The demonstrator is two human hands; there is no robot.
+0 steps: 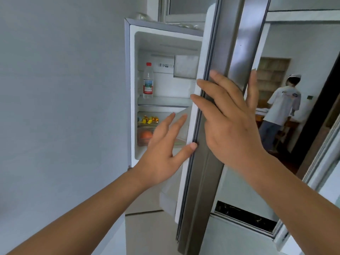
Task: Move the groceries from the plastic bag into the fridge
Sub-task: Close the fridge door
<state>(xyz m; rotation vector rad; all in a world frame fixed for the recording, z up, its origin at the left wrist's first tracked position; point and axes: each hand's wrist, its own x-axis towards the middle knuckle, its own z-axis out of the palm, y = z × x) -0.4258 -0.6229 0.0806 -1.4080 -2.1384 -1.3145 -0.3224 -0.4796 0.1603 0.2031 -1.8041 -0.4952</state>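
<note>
Head view: left hand (161,153), right hand (231,129) touch fridge door (237,43) edge.

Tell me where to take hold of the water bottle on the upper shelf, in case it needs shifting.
Grip the water bottle round its body at the label, coming from the front and right. It stands upright close to the fridge's left wall, so that side is shut off; the shelf to its right leaves room.
</note>
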